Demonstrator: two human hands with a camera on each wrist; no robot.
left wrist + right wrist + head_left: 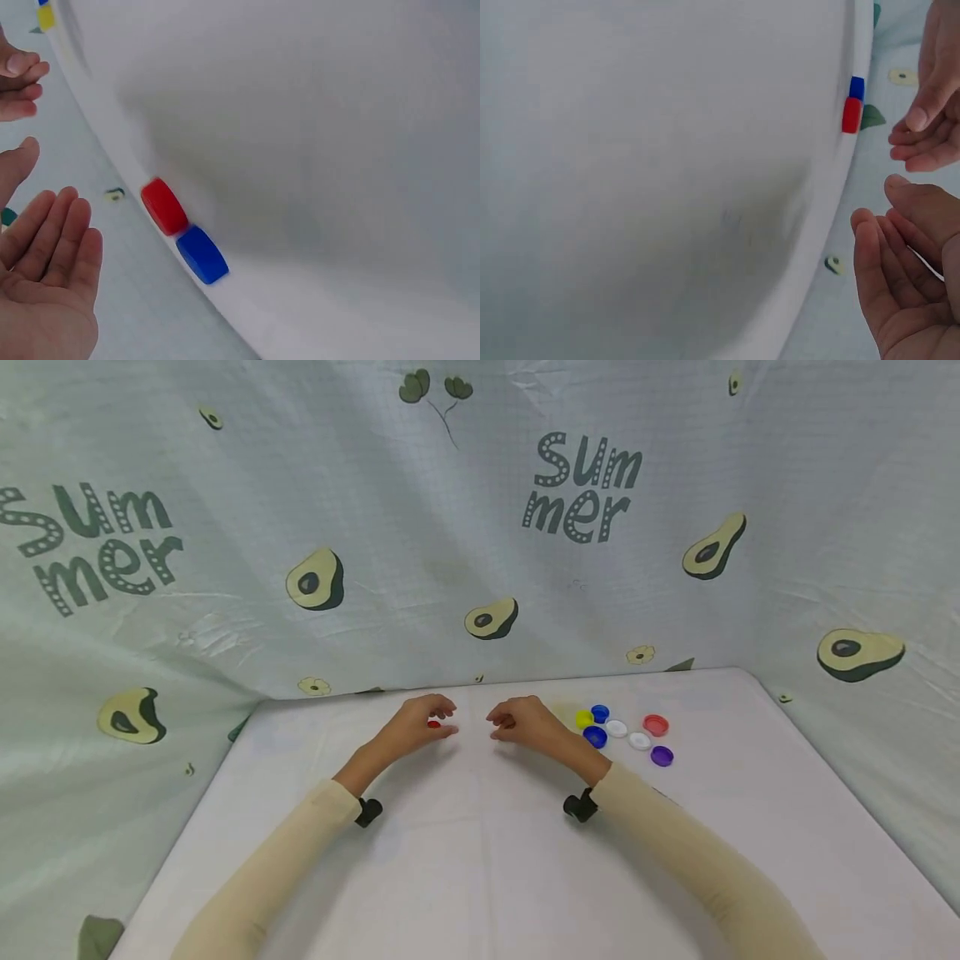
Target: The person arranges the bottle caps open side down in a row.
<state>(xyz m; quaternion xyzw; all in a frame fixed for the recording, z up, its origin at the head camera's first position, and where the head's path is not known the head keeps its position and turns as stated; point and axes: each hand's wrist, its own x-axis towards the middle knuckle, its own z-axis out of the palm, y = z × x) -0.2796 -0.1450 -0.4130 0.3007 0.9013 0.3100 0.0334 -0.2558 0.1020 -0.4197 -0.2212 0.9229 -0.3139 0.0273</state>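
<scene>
My left hand is held above the table with its fingers loosely bent and nothing in them. Just beyond it lies a red bottle cap, which shows between thumb and fingers in the head view. A blue bottle cap touches the red one in the left wrist view; in the head view the left hand hides it. Facing the left hand, a short gap away, my right hand hovers with softly curved fingers that hold nothing. Both caps also appear past the hands in the right wrist view.
Right of my right hand lie several loose caps: a yellow cap, blue caps, white caps, a red cap and a purple cap. A white cloth covers the table. Behind it hangs a printed curtain.
</scene>
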